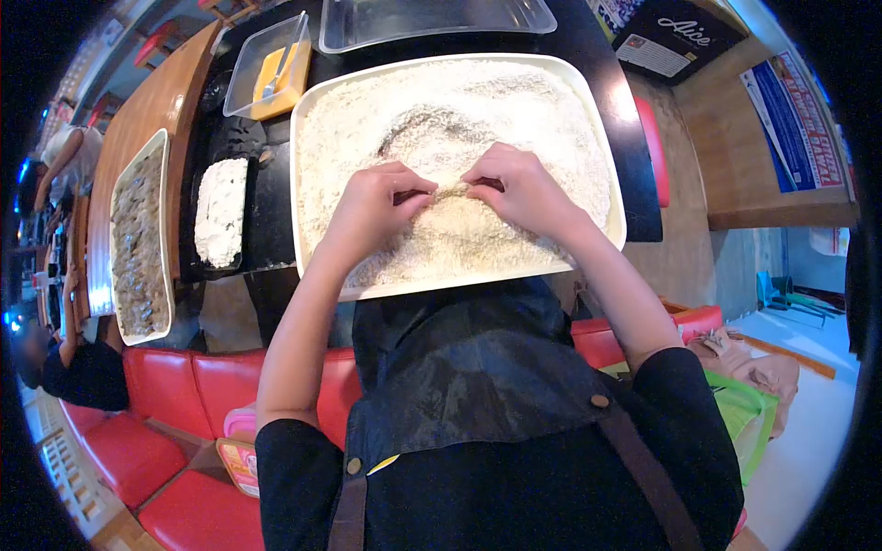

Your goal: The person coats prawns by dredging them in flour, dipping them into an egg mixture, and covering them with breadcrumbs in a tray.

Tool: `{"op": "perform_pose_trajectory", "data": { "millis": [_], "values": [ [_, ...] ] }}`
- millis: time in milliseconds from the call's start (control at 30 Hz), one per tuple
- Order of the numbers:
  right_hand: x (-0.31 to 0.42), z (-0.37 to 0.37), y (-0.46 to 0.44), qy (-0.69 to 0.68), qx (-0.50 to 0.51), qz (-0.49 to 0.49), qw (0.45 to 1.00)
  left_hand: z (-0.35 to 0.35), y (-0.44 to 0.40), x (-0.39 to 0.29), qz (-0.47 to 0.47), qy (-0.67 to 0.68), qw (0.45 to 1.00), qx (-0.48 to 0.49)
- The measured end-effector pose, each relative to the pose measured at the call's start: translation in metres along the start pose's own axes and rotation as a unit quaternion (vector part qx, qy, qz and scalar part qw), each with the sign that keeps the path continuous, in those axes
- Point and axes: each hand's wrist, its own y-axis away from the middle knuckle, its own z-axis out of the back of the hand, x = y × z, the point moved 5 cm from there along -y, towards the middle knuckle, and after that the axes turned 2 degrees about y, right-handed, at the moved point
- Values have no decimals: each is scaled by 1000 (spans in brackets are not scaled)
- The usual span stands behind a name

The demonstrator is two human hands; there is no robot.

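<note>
Left hand and right hand face each other, both curled inward at the pale crumbs; cannot tell whether either grip encloses anything; crumbs spread across white tray on dark tabletop; clear tub just beside tray's far-left corner.

This looks like an eatery with food work in its seating area: red padded bench seats at lower left, red-topped stools at upper left, a brown wooden desk, and a white rectangular plastic tray of pale, flour-like powder at centre.
</note>
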Motion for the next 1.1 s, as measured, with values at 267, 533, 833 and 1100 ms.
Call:
{"op": "perform_pose_trajectory", "data": {
  "millis": [267, 533, 833, 1100],
  "values": [
    [7, 41, 32, 38, -102, -53, 993, 40, 33, -10, 51, -78, 991, -98],
    [29, 16, 66, 3, 10, -159, 987, 3, 62, -23, 62, -83, 994, -21],
    [39, -9, 29, -1, -46, -130, 990, -21, 15, -34, 65, -54, 995, -46],
    [26, 22, -9, 64, -38, -64, 995, 3, -27, -40, -16, -73, 997, 23]
  ]
}}
